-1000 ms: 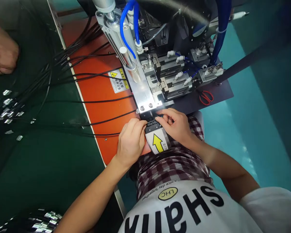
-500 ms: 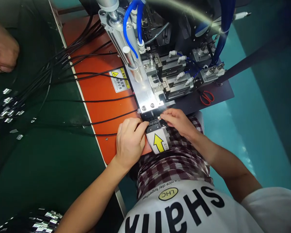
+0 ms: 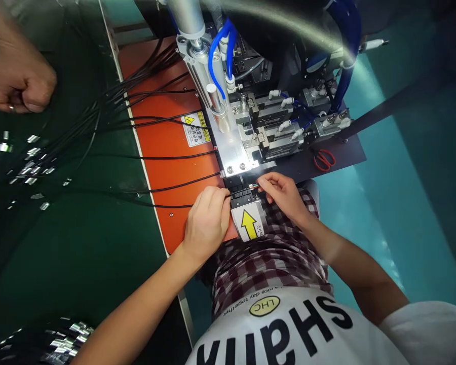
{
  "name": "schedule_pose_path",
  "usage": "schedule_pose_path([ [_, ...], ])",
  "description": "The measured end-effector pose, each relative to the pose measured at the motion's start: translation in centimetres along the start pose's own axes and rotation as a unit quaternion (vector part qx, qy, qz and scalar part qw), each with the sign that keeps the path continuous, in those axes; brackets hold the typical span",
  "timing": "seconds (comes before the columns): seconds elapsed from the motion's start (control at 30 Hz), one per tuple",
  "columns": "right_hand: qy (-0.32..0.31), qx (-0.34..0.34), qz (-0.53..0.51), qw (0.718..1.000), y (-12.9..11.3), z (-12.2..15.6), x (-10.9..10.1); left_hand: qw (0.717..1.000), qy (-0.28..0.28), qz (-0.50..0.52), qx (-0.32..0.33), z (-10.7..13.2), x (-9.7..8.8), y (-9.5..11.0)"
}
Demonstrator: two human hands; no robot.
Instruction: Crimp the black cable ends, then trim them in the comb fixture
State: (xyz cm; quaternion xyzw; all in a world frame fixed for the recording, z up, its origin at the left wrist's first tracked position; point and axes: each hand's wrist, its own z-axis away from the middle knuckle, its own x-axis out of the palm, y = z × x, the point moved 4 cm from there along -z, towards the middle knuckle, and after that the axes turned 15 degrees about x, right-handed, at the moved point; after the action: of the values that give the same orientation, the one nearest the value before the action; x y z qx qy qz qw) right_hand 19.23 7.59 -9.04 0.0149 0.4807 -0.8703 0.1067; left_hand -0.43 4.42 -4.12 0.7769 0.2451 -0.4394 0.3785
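My left hand [image 3: 207, 215] is closed around a thin black cable [image 3: 235, 192] that runs across the black feed block [image 3: 240, 201] at the machine's near end. At the cable's right end, small coloured wires [image 3: 254, 186] show, and the fingertips of my right hand [image 3: 283, 195] are pinched on them. Just below the fingers is a white label with a yellow arrow [image 3: 249, 224]. The metal plate of the machine [image 3: 231, 152] lies right above both hands. Several more black cables [image 3: 175, 156] stretch from the left across the orange plate [image 3: 155, 175] into the machine.
Another person's hand [image 3: 26, 76] rests at the upper left over the dark green table [image 3: 79, 253]. Bundles of cables with shiny ends [image 3: 30, 162] lie there, with more cable ends [image 3: 70, 339] at the lower left. Red-handled scissors [image 3: 324, 159] lie on the machine base at right.
My right hand has shifted slightly right, and the coloured wires now show more clearly between the hands. The view has moved a little. My left hand keeps hold of the cable.
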Motion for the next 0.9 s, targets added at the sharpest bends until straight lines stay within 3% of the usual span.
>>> schedule_pose_path([
  [0.1, -0.054, 0.039, -0.060, 0.996, -0.1, -0.7, 0.7, 1.000, -0.009, -0.003, 0.001, 1.4, -0.7, -0.1],
  [0.33, -0.098, 0.086, -0.132, 0.983, 0.7, -0.3, 0.5, 0.997, 0.006, -0.030, 0.067, 4.9, -1.1, -0.3],
  [0.67, -0.017, 0.122, -0.179, 0.976, 5.8, 2.7, -2.4, 0.998, 0.009, -0.037, 0.052, 5.5, -1.2, -0.1],
  [0.8, 0.007, 0.121, -0.184, 0.975, 5.9, 2.5, -3.4, 0.999, -0.002, -0.044, 0.017, 3.8, -0.9, -1.2],
  [0.9, 0.013, 0.103, -0.184, 0.978, 5.1, 2.9, -4.0, 1.000, 0.001, -0.026, -0.011, 3.1, -2.5, -0.9],
])
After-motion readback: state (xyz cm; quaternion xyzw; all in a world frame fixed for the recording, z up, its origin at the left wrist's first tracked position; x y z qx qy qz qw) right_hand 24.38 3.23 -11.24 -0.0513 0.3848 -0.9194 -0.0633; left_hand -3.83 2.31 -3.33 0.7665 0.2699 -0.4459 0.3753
